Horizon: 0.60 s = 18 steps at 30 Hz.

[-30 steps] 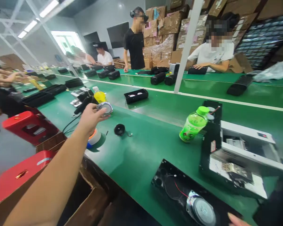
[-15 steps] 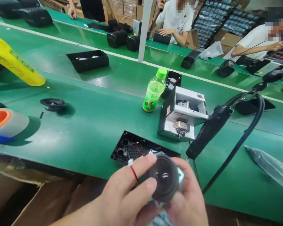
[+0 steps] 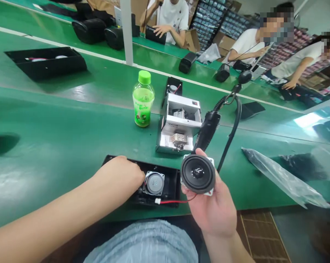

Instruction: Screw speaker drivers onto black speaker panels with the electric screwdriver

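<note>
My right hand [image 3: 212, 208] holds a round black speaker driver [image 3: 198, 174] upright, cone facing me, with a red wire trailing from it to a white plug [image 3: 157, 201]. My left hand [image 3: 120, 176] rests on the black speaker panel [image 3: 173, 190] at the near edge of the green bench, fingers curled down beside a second driver [image 3: 153, 182] seated magnet-up in the panel. What the left fingers grip is hidden.
A green drink bottle [image 3: 143, 99] and a white screw-feeder box [image 3: 179, 124] stand behind the panel. A black electric screwdriver [image 3: 207, 130] hangs on its cable. A clear plastic bag [image 3: 282, 177] lies to the right. A black tray [image 3: 46, 63] sits far left. Other people work across the line.
The view swung right along the bench. The driver I held in both hands is now in my right hand alone; my left hand has dropped onto the panel.
</note>
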Motion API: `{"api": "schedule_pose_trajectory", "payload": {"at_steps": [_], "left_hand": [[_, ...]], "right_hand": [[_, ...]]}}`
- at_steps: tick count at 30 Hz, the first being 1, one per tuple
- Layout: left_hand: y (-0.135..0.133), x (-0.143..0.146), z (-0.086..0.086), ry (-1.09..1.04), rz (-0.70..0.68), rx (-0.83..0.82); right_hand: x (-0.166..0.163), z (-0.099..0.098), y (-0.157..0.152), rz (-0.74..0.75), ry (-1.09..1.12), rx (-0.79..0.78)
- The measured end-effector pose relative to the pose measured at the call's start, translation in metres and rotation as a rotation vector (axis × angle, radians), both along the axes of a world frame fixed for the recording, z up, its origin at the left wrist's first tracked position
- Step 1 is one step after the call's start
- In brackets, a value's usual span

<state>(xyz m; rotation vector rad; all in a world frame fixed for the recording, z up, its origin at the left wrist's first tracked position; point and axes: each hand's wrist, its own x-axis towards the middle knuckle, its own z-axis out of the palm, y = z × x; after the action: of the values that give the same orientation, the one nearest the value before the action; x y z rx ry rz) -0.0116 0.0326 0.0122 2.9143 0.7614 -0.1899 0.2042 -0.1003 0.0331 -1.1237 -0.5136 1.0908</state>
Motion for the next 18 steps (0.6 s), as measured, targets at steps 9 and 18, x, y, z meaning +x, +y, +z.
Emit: {"api": "schedule_pose_trajectory", "payload": {"at_steps": [9, 18], "left_hand": [[-0.007, 0.005, 0.026, 0.036, 0.007, 0.046], [-0.048, 0.015, 0.029, -0.121, -0.049, 0.332]], "right_hand": [[0.017, 0.001, -0.012, 0.075, -0.068, -0.050], [0.012, 0.003, -0.007, 0.116, -0.156, -0.033]]}}
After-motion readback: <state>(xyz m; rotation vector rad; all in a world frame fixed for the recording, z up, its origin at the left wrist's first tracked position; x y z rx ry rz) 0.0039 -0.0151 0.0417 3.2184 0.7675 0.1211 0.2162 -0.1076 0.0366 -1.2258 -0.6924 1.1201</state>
